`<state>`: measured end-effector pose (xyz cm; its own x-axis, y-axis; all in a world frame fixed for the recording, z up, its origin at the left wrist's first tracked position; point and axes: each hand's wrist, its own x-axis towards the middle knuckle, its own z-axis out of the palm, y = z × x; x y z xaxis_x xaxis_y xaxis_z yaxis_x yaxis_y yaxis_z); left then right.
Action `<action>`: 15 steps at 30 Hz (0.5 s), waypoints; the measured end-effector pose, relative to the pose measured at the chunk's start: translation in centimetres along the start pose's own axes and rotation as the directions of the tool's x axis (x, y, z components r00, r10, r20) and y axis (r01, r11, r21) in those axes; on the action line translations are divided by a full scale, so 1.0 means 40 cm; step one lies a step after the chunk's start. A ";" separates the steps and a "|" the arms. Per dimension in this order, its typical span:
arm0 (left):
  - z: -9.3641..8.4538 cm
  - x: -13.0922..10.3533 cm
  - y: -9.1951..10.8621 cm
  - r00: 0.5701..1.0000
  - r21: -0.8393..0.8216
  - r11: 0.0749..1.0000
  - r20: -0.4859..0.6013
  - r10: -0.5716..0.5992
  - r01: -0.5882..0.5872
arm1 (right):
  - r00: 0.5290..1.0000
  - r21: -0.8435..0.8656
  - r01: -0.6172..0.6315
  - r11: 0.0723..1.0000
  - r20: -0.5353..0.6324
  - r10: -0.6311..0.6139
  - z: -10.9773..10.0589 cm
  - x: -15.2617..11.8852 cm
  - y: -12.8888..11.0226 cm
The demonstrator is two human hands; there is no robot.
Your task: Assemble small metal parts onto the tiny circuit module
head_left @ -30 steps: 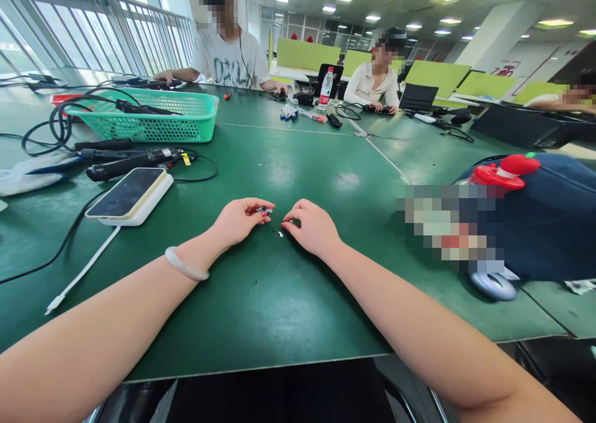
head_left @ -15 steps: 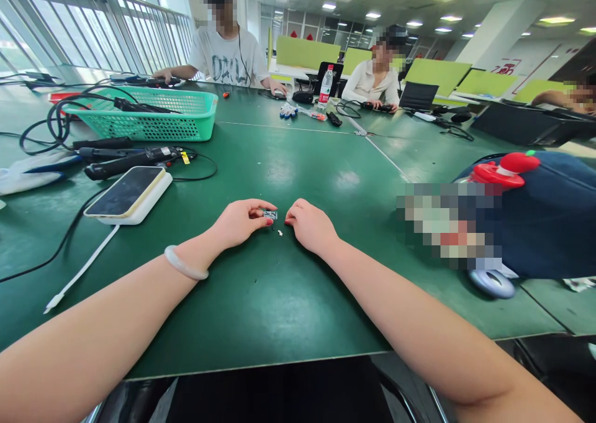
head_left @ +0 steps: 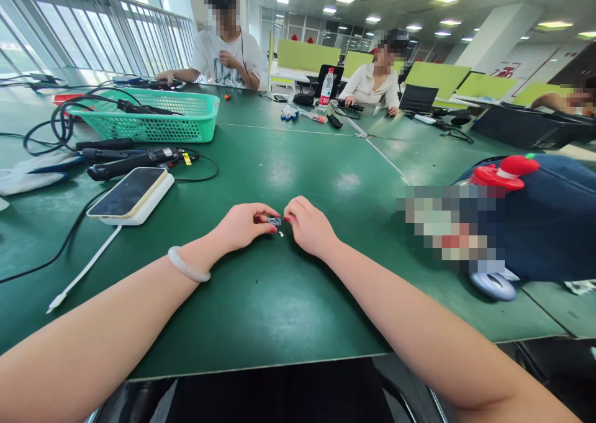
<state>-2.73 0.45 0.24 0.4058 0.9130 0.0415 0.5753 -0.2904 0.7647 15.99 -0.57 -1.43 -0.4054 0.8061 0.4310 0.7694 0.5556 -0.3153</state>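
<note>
Between the thumb and fingers of my left hand [head_left: 246,225] is a small flat blue-grey piece with pale markings, like a tiny circuit board [head_left: 274,221]. My right hand [head_left: 308,225] is just to the right of it, fingers curled and thumb pressed to the fingertips. Whatever that pinch holds, if anything, is too small to make out. On the green table [head_left: 298,299], just below the gap between my hands, lies a tiny white bit [head_left: 281,234]. A pale bangle [head_left: 187,266] circles my left wrist.
A phone [head_left: 128,192] rests on a white block with a cable at left. Behind it are black cabled devices [head_left: 133,164] and a green basket [head_left: 200,125]. A dark blue bag [head_left: 554,218] and a red-topped bottle [head_left: 498,177] stand right. Two people sit across the table.
My right fingertips have come closer to the small board in my left hand. Across the table, one person has raised a hand to the chest and another has lowered a hand onto the table.
</note>
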 end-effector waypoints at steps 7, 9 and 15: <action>0.007 0.003 -0.003 0.998 -0.208 0.978 0.053 0.046 -0.034 | 0.990 0.063 0.125 0.990 -0.078 -0.120 -0.003 -0.004 -0.030; 0.006 0.003 -0.001 0.997 -0.235 0.972 0.057 0.043 -0.029 | 0.991 0.038 0.118 0.992 -0.065 -0.115 -0.005 -0.005 -0.033; 0.003 0.002 0.000 0.999 -0.170 0.984 0.009 0.045 -0.043 | 0.997 0.082 0.045 0.996 -0.060 -0.040 -0.030 -0.010 -0.033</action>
<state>-2.61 0.50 0.19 0.4374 0.8965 0.0705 0.4281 -0.2765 0.8604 15.71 -1.88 -0.17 -0.4056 0.7698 0.4929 0.7072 0.6059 -0.3644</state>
